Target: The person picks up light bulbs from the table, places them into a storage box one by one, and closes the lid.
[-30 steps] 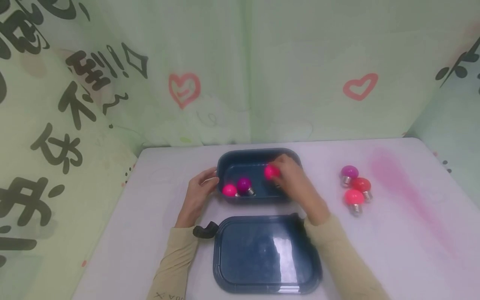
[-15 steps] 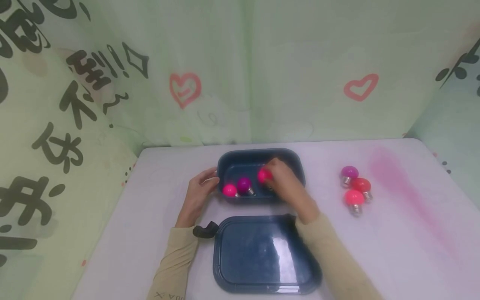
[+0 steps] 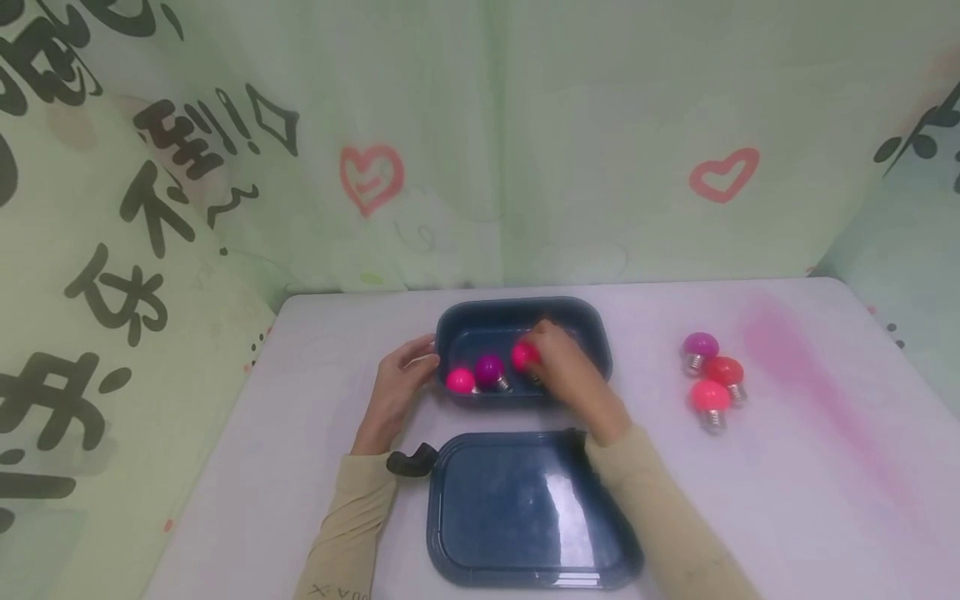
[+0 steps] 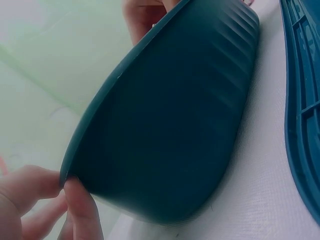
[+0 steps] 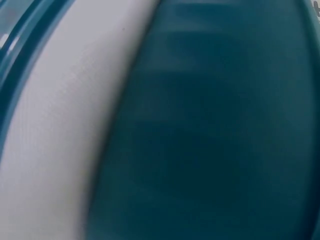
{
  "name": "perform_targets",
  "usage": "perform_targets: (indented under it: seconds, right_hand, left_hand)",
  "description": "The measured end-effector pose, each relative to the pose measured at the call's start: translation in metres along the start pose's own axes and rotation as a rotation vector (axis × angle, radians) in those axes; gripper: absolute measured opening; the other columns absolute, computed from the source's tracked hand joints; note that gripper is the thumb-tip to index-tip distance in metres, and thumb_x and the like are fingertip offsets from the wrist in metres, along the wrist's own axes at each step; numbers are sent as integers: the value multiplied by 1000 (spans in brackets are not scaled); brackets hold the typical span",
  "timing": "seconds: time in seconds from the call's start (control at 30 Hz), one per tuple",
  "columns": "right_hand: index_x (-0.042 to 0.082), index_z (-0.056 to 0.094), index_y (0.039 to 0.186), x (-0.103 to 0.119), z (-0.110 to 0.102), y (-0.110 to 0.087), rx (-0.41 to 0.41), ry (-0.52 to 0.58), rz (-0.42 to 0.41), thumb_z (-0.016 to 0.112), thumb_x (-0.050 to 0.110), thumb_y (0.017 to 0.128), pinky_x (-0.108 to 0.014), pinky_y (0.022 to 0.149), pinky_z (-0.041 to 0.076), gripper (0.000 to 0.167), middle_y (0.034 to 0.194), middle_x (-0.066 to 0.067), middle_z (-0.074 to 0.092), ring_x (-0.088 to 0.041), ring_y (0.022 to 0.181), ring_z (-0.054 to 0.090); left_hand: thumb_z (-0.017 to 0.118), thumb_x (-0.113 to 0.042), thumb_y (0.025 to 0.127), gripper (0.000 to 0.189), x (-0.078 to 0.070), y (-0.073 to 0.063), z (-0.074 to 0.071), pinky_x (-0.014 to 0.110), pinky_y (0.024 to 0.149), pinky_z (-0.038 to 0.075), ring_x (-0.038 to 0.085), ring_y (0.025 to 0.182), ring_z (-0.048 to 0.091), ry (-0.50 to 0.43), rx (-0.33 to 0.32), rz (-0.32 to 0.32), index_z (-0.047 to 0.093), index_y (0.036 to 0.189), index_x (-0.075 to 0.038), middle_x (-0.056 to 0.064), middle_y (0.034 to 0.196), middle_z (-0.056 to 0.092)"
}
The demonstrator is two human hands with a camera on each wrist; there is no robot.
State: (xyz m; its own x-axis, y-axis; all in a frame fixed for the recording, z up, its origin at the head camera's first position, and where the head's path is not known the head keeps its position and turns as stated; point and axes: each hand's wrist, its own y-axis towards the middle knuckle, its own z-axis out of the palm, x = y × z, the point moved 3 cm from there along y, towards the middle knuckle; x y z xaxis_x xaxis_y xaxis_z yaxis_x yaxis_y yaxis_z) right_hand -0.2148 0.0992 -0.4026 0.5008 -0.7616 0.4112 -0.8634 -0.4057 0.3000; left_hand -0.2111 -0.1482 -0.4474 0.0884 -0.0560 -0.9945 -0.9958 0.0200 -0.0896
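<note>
left hand (image 3: 397,379) pinches the left end of a dark blue box (image 3: 487,315), its fingertips meeting at the rim. inside the box, from left to right, lie a pink bulb (image 3: 459,381), a purple bulb (image 3: 489,368) just beside it, and then the held bulb (image 3: 524,357), also pink, gripped by the right hand (image 3: 568,365) between the box's walls; whether it touches the box floor can't be told. nearer the person lies a blue lid (image 3: 517,508), partly covered by the right sleeve (image 3: 667,508). farther right, well apart from the box, a violet bulb (image 3: 701,344), a red bulb (image 3: 725,370) and a coral bulb (image 3: 708,395) sit bunched on the table (image 3: 795,533). as for trouble, a slack left pinch might let the box slide or tip if the right arm leaned on it; the held bulb could knock the purple one if swung too far left, or roll off its round head if let go early. a bump could set the loose ones rolling. the table has a whitish covering with a pink streak (image 3: 787,350) toward the right. behind hangs pale green cloth (image 3: 570,108), with black lettering (image 3: 156,225) at left and two red hearts (image 3: 367,185) across the back.
</note>
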Motion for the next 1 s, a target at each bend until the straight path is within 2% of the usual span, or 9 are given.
perform_targets:
  seconds: [0.17, 0.5, 0.8, 1.0]
  right_hand:
    - [-2, 72, 95, -3, 4, 0, 2, -17, -1, 77, -3, 78, -45, 77, 55, 18, 90, -16, 64, -31, 85, 63]
    - [-2, 72, 102, -6, 6, 0, 15, -44, 0, 79, 0, 78, -45, 83, 55, 25, 96, -18, 65, -32, 90, 64]
    - [-1, 70, 109, -4, -2, -2, 21, -57, 10, 80, 5, 79, -45, 89, 53, 33, 104, -17, 63, -32, 99, 60]
    - [-2, 69, 112, -2, -11, -7, -5, -64, 4, 80, 4, 79, -45, 92, 53, 35, 108, -18, 63, -33, 103, 59]
  left_hand:
    - [64, -8, 93, 42, 1, 0, 0, 25, 88, 53, 25, 113, 63, -13, -2, 6, 60, 135, -5, 19, 128, 61]
    - [64, -9, 93, 42, 2, 1, 0, 29, 92, 53, 25, 113, 63, -8, -4, -6, 60, 135, -7, 17, 129, 61]
    - [64, -10, 94, 42, -1, 1, 1, 29, 93, 52, 26, 116, 63, -1, -9, -12, 59, 135, -7, 17, 130, 61]
    - [64, -9, 93, 42, -1, 1, 1, 27, 90, 52, 24, 113, 63, 2, -15, -13, 60, 135, -6, 17, 130, 61]
